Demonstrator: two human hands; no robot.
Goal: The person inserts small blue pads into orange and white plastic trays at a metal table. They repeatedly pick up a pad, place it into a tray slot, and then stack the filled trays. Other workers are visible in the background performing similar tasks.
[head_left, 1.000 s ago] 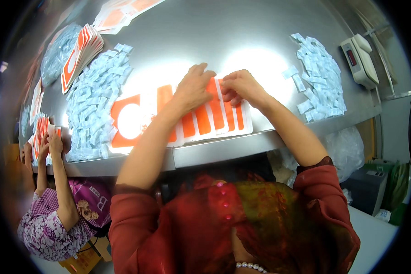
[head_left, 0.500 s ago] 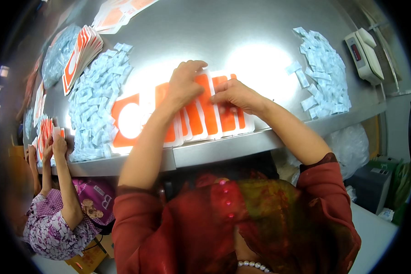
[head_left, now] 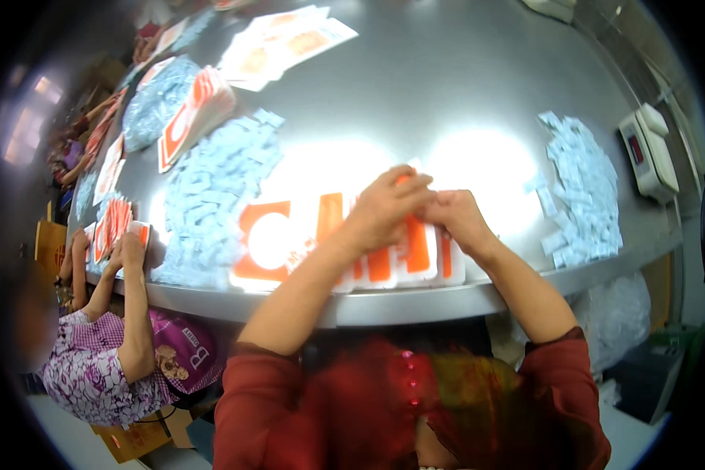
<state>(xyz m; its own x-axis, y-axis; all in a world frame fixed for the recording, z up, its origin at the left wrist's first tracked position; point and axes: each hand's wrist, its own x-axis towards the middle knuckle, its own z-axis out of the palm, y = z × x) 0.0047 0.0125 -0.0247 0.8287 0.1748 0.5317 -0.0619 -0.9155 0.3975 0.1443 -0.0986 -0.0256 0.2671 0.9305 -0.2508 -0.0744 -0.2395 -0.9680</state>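
A fanned row of flat orange-and-white bags [head_left: 380,266] lies along the table's near edge. My left hand [head_left: 388,210] is closed over the top of one bag in the row, with orange showing between its fingers. Touching it from the right is my right hand [head_left: 456,218], its fingers curled in; whatever they pinch is hidden. Left of the row lies another orange bag with a white circle [head_left: 252,270]. A large heap of small pale-blue sachets [head_left: 219,184] spreads beyond it, and a second sachet heap [head_left: 580,196] lies on the right.
A stack of orange-and-white bags [head_left: 196,113] leans beside a clear bag of blue sachets [head_left: 157,102]. More flat bags [head_left: 282,47] lie at the far side of the metal table [head_left: 431,86]. A white scale [head_left: 648,153] stands at right. On the left, a co-worker's hands [head_left: 127,252] handle similar bags.
My hands have come together over the row; the left has shifted right along the bags, and its fingers have closed. The whole view has also shifted, showing more of the table's far side.
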